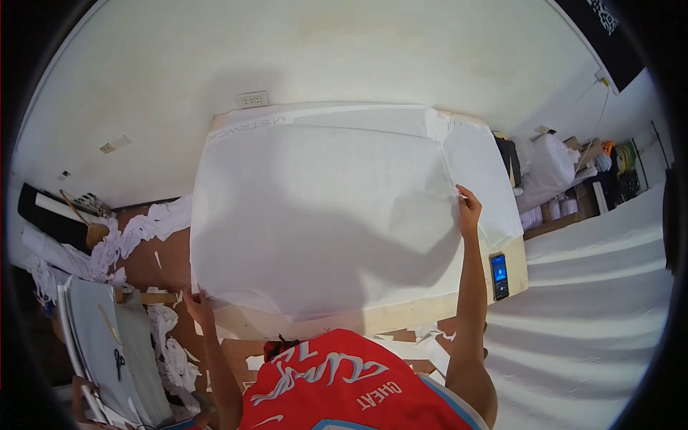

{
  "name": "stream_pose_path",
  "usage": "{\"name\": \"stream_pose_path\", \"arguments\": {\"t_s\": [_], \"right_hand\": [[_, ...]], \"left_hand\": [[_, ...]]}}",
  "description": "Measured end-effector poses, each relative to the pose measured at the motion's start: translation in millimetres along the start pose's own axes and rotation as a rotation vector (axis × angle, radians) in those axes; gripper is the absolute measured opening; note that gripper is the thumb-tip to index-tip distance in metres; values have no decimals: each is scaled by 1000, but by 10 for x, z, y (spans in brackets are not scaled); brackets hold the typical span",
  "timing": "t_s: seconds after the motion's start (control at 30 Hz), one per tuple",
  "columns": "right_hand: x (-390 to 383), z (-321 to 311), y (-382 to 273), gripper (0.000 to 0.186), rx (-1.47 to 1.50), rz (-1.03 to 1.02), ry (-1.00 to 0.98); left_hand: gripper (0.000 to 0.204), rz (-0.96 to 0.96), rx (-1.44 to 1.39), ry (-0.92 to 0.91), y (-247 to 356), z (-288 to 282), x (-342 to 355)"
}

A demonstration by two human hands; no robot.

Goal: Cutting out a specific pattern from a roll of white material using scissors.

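Observation:
A large white sheet (315, 208), paper or thin cloth, lies over a pale wooden table (416, 308). It rests on another white layer (480, 165), which shows past its right and far edges. At the near left corner my left hand (198, 304) is closed, with the sheet's edge between its fingers. Farther off, my right hand (469, 206) pinches the sheet's right edge, which looks slightly raised there. Shadows of my head and arms fall across the white surface. Dark handwritten marks run along the layer's far left edge.
A lit phone (499, 276) lies at the table's right edge. White cloth (595, 315) spreads out on the right, with bags and bundles (552, 161) behind. Scissors (120, 363) lie on a grey surface at left, near a broom (94, 233) and fabric scraps (154, 222). A wall stands behind.

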State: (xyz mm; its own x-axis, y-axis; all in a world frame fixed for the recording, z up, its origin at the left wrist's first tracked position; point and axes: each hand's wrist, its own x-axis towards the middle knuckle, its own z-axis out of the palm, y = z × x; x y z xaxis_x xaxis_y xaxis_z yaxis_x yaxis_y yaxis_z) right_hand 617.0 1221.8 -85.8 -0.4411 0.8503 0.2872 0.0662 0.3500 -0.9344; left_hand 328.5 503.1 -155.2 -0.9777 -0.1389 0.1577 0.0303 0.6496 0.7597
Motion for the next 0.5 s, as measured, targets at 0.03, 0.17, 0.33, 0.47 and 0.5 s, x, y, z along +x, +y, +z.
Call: {"name": "stream_pose_path", "arguments": {"t_s": [0.03,0.17,0.33,0.47,0.5], "right_hand": [[-38,-38,35,41,4,7,6],[-416,-144,47,36,-650,188,-37],[-652,-214,332,35,-892,75,-24],[-531,69,-32,27,-1139,321,-129],[-475,87,-54,28,-1282,302,-172]], "left_hand": [[40,7,6,-3,1,0,-39],[42,1,121,144,-84,-24,-137],[47,-34,147,73,-345,-145,-53],[45,-119,174,157,-166,-171,-119],[43,-94,197,185,-178,-144,-128]]}}
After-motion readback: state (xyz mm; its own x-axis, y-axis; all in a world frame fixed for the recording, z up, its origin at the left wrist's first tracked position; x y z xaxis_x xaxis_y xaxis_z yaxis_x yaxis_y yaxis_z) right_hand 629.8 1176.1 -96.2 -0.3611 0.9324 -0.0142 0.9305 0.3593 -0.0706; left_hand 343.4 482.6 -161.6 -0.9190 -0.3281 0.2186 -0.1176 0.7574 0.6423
